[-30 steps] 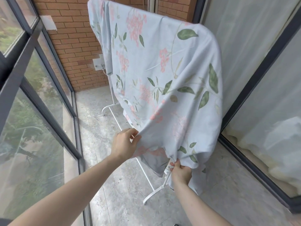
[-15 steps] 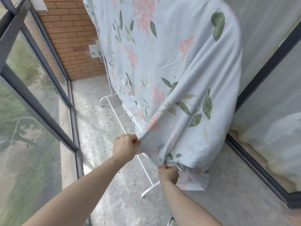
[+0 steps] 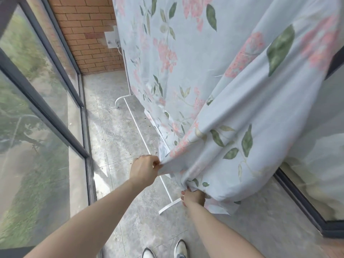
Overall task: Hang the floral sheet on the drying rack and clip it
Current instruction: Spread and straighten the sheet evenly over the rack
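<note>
Your left hand (image 3: pixel 144 169) and right hand (image 3: pixel 193 197) both pinch the floral sheet (image 3: pixel 214 90), now pulled lower down the drying rack (image 3: pixel 149 149). No clip yet.

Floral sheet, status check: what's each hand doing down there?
Left hand pinching the floral sheet at its lower edge. Right hand gripping a bunched lower corner. Sheet draped over white drying rack; no clip visible.

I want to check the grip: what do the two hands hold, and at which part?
Both hold the floral sheet at its lower edge: the left hand pinches one corner, and the right hand grips bunched fabric.
</note>
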`<action>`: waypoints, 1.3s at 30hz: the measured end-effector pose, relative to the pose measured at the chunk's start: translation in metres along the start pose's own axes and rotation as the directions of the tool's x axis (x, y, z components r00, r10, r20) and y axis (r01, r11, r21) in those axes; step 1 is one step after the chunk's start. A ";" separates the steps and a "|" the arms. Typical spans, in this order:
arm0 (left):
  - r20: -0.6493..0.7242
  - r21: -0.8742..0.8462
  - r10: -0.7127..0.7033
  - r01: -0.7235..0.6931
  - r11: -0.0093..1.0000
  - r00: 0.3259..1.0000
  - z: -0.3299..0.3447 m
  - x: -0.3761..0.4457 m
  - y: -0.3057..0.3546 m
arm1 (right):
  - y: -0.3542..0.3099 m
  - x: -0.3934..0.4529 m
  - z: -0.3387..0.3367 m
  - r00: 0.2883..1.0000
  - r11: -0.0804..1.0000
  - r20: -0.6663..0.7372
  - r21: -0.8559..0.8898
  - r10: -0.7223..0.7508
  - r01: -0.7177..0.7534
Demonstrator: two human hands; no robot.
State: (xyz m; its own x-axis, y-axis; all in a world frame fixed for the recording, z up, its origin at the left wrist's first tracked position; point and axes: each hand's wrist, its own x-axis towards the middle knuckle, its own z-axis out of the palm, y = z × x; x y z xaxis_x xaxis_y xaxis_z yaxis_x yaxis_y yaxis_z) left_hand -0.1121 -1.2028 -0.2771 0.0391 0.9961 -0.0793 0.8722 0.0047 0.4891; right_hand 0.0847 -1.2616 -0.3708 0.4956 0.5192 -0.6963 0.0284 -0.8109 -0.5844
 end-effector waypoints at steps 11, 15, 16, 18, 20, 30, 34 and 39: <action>0.132 0.021 0.059 -0.062 0.998 0.989 -0.051 -0.016 -0.015 | -0.053 -0.103 -0.043 0.774 0.644 0.523 -0.463 -0.357 0.609; 0.145 -0.001 -0.005 0.005 1.000 0.989 -0.071 -0.011 -0.041 | -0.106 -0.143 -0.031 0.616 0.590 0.657 -0.310 -0.434 0.746; 0.123 -0.014 -0.027 0.029 0.999 0.992 -0.079 -0.008 -0.046 | -0.117 -0.152 -0.027 0.582 0.594 0.684 -0.265 -0.439 0.760; 0.082 -0.044 -0.065 0.069 0.997 0.995 -0.096 0.002 -0.052 | -0.137 -0.165 -0.018 0.533 0.602 0.709 -0.191 -0.462 0.775; 0.039 -0.080 -0.082 0.085 0.993 0.996 -0.119 0.018 -0.058 | -0.161 -0.176 -0.005 0.509 0.598 0.698 -0.143 -0.504 0.788; -0.055 -0.280 -0.137 0.116 0.953 0.989 -0.233 0.126 -0.110 | -0.274 -0.164 0.097 0.619 0.667 0.474 -0.086 -0.627 0.740; -0.047 -0.366 -0.175 0.146 0.919 0.983 -0.258 0.173 -0.129 | -0.306 -0.159 0.132 0.648 0.695 0.445 -0.076 -0.618 0.715; -0.011 -0.463 -0.198 0.170 0.870 0.980 -0.279 0.229 -0.145 | -0.346 -0.148 0.164 0.677 0.736 0.432 -0.043 -0.596 0.675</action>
State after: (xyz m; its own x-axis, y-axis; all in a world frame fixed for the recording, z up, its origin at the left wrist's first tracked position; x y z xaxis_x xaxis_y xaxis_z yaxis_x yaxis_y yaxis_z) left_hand -0.3653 -0.9507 -0.1242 -0.1395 0.9764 -0.1649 0.5399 0.2146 0.8139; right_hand -0.1409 -1.0134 -0.1337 -0.0563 0.9512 -0.3033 0.3934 -0.2581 -0.8824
